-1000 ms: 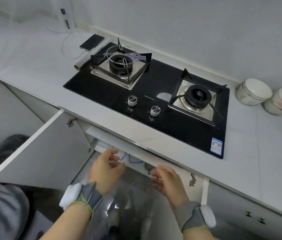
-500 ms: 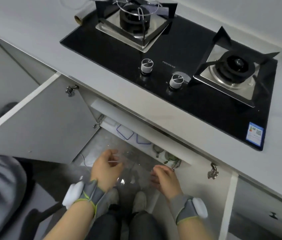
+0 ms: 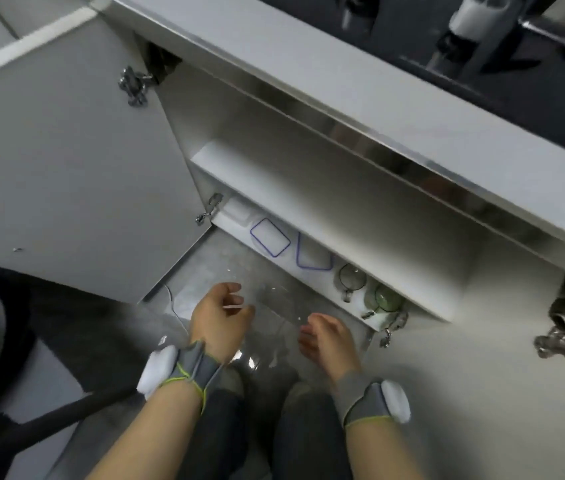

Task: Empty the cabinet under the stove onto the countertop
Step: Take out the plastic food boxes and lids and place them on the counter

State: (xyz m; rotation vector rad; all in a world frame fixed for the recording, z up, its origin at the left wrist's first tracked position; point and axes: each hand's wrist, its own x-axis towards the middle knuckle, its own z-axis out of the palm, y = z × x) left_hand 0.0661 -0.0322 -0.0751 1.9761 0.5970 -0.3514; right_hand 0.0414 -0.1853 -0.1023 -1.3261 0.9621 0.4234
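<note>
The cabinet (image 3: 308,188) under the stove stands open. Between my hands is a clear container (image 3: 270,306), hard to see apart from glints on its rim and wall. My left hand (image 3: 220,320) grips its left rim with curled fingers. My right hand (image 3: 326,336) curls round its right side. On the lower shelf lie two clear boxes with blue-edged lids (image 3: 270,242) (image 3: 314,259), a white box (image 3: 237,211), a glass mug (image 3: 352,280) and a greenish glass (image 3: 386,299). The countertop (image 3: 308,64) runs above.
The left cabinet door (image 3: 66,168) swings wide open to my left. The right door (image 3: 481,393) is open too, its hinge (image 3: 563,341) sticking out. The black stove (image 3: 481,46) lies along the top edge. My legs are below my hands.
The view has tilted down from the stove top to the cabinet's inside. Both hands stay together round the clear container, now low in front of the lower shelf.
</note>
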